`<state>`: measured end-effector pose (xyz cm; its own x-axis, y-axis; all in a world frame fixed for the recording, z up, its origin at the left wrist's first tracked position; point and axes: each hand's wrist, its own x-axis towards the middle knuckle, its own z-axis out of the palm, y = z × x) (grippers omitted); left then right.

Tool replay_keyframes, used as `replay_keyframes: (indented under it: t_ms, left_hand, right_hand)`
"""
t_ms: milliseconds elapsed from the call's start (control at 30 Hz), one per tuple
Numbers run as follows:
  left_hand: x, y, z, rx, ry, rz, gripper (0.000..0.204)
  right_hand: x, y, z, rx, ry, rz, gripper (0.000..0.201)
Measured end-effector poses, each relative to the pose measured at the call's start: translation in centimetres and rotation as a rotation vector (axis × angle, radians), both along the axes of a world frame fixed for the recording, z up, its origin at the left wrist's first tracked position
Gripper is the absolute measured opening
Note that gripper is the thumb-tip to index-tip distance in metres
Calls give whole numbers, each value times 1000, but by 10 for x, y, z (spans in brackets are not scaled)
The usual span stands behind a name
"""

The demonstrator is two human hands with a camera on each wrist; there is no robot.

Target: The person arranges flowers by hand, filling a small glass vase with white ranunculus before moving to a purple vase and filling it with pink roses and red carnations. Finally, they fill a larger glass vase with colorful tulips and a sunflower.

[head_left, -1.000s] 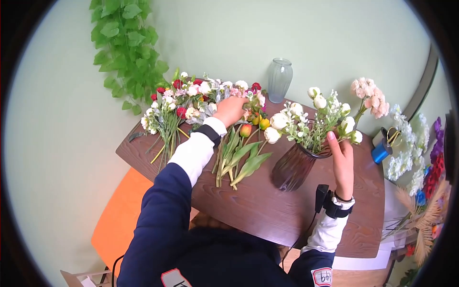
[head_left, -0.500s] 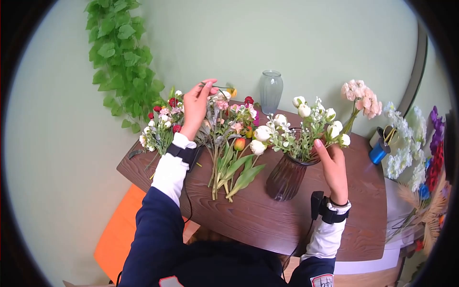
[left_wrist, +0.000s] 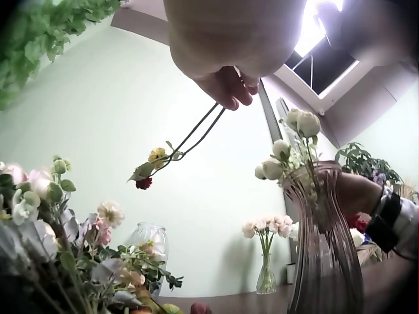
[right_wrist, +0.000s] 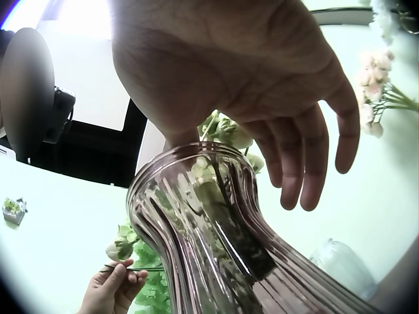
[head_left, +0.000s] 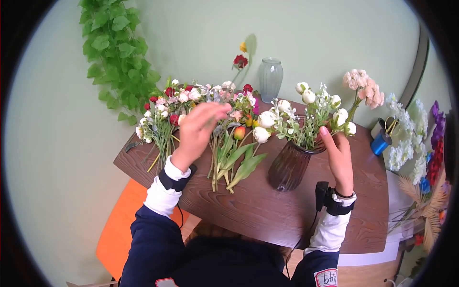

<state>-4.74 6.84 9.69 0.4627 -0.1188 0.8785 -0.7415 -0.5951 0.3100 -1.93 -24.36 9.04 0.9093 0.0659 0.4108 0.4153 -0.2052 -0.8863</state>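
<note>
The left hand [head_left: 195,134] is raised over the flower pile, pinching two thin stems that carry a red flower [head_left: 240,61] and a yellow flower [head_left: 243,47]. These blooms hang at the stems' far ends in the left wrist view, the red flower [left_wrist: 143,184] lowest. A ribbed, purplish glass vase [head_left: 289,167] holds white flowers [head_left: 308,97] and small-leaved greenery. Beside its rim is the right hand [head_left: 340,160], thumb at the rim, fingers behind. The right wrist view shows this hand's fingers [right_wrist: 315,157] extended and loose outside the glass [right_wrist: 209,242].
Mixed flowers [head_left: 184,97] lie across the table's left; green-stemmed tulips [head_left: 239,162] lie left of the vase. An empty clear vase [head_left: 271,81] stands at the back, pink flowers [head_left: 368,91] back right. A blue ribbon spool [head_left: 380,143] stands at the right edge.
The left hand went from the pile up with the stems, then lower and forward; the blooms now point away toward the wall. The right hand has stayed by the vase rim.
</note>
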Motion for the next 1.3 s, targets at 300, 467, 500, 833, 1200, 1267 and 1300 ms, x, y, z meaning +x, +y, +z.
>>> replay_keyframes:
  t_ms: [300,467,500,833,1200,1267,1300]
  left_hand:
    - [-7,-5,-62,738,121,-9,32]
    - [-12,-4,-80,843,238,-16,38]
    - [-13,-4,-82,823,242,-40,36]
    - [-14,12,-70,461,482,261,19]
    - [19,41,-101,48,1017,441,46]
    - [34,59,-120,-115,1136,314,44]
    - [36,63,-122,-278,1250,176,43]
  right_hand:
    - [3,-1,-4,-31,-9,-31,40]
    - [-1,2,0,5,-11,-13,41]
    - [0,1,-1,0,-1,-10,41]
    - [-1,1,0,-9,-1,11,40]
    - [1,-1,-3,-34,-27,-13,41]
    - [1,1,-2,-37,-32,-12,41]
    - [-1,3,-1,-6,-41,-1,40]
